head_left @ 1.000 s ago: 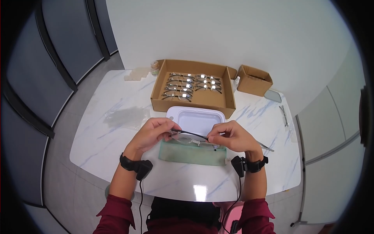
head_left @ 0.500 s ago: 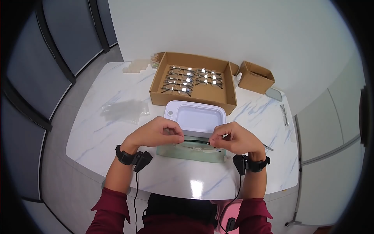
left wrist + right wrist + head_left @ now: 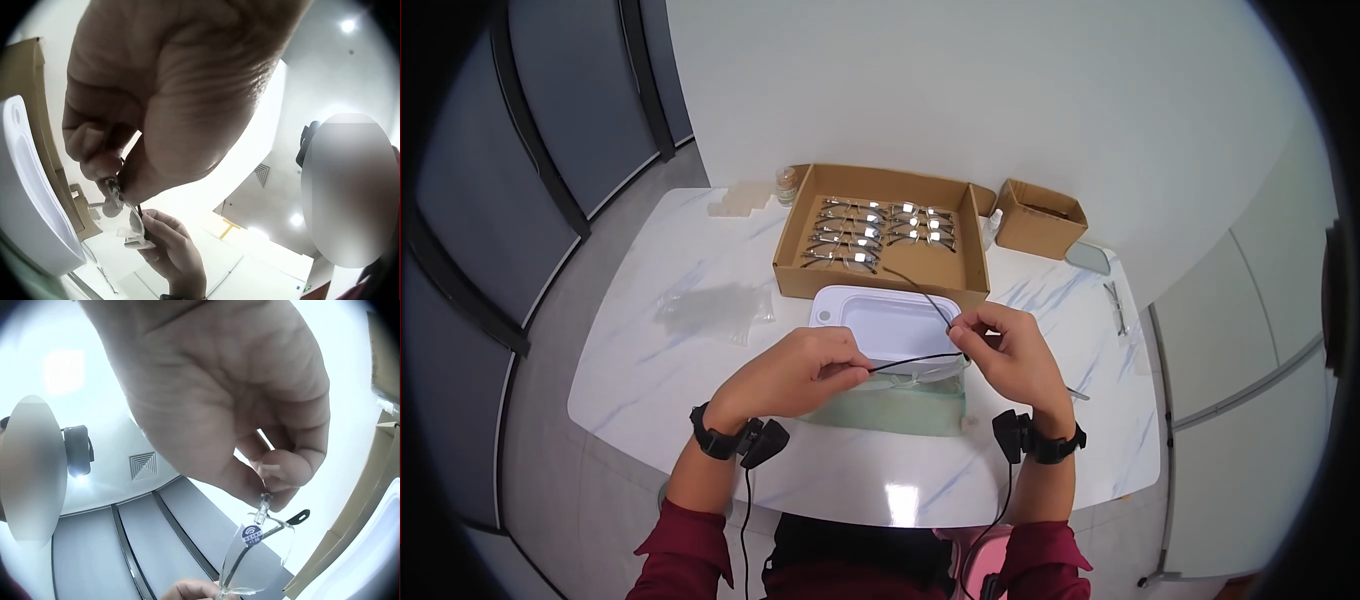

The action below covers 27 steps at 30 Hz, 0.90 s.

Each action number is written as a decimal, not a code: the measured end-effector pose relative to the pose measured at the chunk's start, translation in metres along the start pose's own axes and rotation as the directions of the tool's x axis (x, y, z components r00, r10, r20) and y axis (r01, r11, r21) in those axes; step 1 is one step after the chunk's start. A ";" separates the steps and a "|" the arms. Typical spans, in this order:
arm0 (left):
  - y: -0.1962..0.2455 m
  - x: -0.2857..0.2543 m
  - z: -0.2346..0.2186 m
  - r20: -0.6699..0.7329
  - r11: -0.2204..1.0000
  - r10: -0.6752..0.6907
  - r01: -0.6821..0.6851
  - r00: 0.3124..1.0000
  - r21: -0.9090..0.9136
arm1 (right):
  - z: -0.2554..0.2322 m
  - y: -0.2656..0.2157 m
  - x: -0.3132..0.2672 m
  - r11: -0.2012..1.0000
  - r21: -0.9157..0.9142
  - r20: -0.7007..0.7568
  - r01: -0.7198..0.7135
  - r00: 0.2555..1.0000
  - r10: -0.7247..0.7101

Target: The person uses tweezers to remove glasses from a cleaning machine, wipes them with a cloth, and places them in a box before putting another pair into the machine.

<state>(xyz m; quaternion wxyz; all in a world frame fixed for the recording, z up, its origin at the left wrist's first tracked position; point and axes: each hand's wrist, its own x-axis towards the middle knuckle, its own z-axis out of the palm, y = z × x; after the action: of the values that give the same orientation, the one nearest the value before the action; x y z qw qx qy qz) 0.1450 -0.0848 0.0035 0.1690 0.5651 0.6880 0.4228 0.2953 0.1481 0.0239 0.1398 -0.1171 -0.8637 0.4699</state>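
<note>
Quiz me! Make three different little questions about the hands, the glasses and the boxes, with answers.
1. What do the left hand and right hand both hold?
A) a spoon
B) a pair of glasses
C) a toy car

2. True or false: the small cardboard box is on the person's right of the big cardboard box.

3. Fill in the colour: the person's sleeves are dark ____.

Key: 1 B; 2 true; 3 red.

Pale green cloth (image 3: pixel 890 410), white-lilac tub (image 3: pixel 835 312)
</note>
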 end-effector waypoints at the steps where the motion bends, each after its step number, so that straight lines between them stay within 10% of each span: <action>1: 0.002 0.001 -0.001 0.000 1.000 0.005 -0.005 1.000 0.003 | 0.000 0.003 0.001 0.999 0.031 -0.050 0.010 0.999 -0.008; 7: -0.010 0.002 -0.003 -0.106 0.997 -0.041 0.033 0.994 -0.074 | -0.006 0.012 0.007 0.987 0.152 -0.038 -0.049 0.998 0.055; 13: -0.032 0.002 0.010 -0.283 0.838 -0.275 0.084 0.919 -0.539 | -0.006 0.015 0.012 0.945 0.286 0.063 -0.159 0.987 0.147; 18: -0.057 -0.002 0.019 -0.247 0.436 -0.479 -0.016 0.842 -0.900 | -0.001 0.017 0.015 0.921 0.345 0.117 -0.181 0.982 0.149; 27: -0.058 -0.014 0.017 -0.213 0.276 -0.388 -0.108 0.897 -0.955 | 0.008 0.019 0.022 0.809 0.514 0.240 -0.287 0.953 0.185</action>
<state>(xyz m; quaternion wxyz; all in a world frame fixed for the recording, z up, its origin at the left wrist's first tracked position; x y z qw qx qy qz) 0.1244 -0.0912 -0.0545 0.3615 0.1848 0.3654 0.8377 0.2730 0.1595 0.0066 0.0296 -0.1369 -0.6826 0.7173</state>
